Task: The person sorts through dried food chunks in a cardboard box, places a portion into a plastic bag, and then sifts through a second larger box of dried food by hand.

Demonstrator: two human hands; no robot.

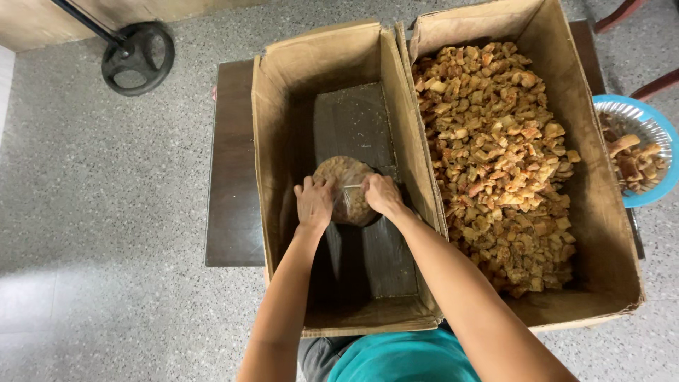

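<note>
Both my hands reach down into the left cardboard box (pixel 277 127). My left hand (pixel 313 203) and my right hand (pixel 382 194) grip a clear plastic bag (pixel 346 185) filled with brown fried pieces, holding it at its near side low inside the box. The box floor around the bag is dark and otherwise bare. Right beside it stands a second cardboard box (pixel 601 212) heaped with loose golden-brown fried chunks (pixel 502 163).
Both boxes rest on a dark wooden table (pixel 230 177) on a speckled floor. A blue basket (pixel 647 152) holding more fried pieces sits at the far right. A black round stand base (pixel 138 56) lies on the floor at the upper left.
</note>
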